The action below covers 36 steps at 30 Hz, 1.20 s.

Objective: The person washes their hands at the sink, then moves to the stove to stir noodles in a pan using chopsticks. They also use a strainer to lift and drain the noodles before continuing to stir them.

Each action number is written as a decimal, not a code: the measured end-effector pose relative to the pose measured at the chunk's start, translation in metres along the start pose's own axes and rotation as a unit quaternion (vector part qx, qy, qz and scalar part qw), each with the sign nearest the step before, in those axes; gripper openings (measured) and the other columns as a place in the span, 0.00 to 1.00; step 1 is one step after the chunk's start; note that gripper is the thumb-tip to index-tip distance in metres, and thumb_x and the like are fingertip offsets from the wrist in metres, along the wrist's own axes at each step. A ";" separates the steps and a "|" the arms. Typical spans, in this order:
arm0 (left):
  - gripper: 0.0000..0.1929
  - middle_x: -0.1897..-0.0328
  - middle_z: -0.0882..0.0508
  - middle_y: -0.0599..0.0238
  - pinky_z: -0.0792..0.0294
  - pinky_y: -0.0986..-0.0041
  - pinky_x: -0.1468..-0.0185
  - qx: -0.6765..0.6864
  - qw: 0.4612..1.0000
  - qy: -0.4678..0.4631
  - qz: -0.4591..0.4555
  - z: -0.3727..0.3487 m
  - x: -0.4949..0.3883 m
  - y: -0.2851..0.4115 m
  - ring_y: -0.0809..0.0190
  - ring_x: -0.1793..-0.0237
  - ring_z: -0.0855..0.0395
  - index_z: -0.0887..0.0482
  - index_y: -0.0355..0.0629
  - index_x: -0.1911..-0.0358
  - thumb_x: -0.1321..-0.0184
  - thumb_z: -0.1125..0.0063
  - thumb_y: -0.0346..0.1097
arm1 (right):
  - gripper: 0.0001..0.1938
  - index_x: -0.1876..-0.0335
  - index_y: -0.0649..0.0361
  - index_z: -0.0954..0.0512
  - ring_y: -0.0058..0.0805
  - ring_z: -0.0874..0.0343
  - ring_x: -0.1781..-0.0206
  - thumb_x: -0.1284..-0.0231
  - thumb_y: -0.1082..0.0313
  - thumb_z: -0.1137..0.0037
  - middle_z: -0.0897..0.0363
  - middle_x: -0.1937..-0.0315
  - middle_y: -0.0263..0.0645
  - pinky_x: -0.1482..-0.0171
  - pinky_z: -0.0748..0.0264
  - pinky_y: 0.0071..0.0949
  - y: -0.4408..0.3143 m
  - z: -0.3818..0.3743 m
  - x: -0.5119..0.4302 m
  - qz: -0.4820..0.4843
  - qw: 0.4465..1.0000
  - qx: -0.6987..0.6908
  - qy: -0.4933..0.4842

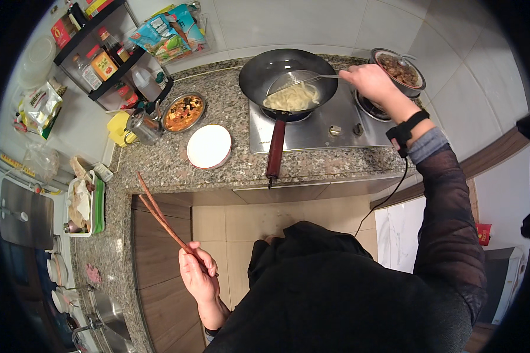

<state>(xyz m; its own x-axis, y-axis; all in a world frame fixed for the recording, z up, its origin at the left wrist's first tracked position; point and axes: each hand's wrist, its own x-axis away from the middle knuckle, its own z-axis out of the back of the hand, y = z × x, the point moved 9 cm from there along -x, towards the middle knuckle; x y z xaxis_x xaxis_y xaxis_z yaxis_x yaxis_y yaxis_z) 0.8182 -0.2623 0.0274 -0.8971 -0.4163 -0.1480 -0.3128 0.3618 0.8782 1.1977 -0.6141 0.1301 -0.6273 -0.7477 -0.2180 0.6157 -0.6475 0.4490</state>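
My right hand (367, 83) grips the handle of a wire-mesh skimmer (291, 80), whose mesh is inside a dark wok (287, 61) above pale noodles (297, 97). The wok stands on a gas stove, its dark red handle (276, 150) pointing towards me. Away from the counter, low on the left, my left hand (198, 269) holds a pair of wooden chopsticks (164, 220), their tips apart and pointing up and left. A white bowl (209, 146) sits on the granite counter left of the wok. Beside it is a metal dish of egg and tomato food (183, 112).
A pot of brown food (398, 70) with a spoon stands at the stove's back right. Left are a glass pitcher (145, 127), a spice rack (110, 81) with bottles, a green-and-white basket (98, 205) and a sink (110, 315). A cable (382, 200) hangs from my right wrist.
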 end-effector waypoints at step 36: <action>0.19 0.76 0.28 0.64 0.42 0.84 0.80 -0.002 1.000 -0.017 0.016 0.002 -0.006 -0.005 0.72 0.83 0.38 0.33 0.38 0.36 0.27 0.58 0.33 | 0.09 0.60 0.60 0.27 0.12 0.51 0.86 0.26 0.67 0.61 0.41 0.83 0.21 0.85 0.51 0.14 -0.075 -0.132 0.052 -0.413 0.255 -0.861 -0.151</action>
<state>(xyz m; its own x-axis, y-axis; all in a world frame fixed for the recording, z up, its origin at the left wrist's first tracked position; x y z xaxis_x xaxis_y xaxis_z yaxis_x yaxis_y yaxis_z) 0.8253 -0.2603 0.0229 -0.9172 -0.3749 -0.1347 -0.2818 0.3715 0.8846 1.1817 -0.6243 -0.0293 -0.7307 -0.3743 0.5710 -0.6523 0.1356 -0.7458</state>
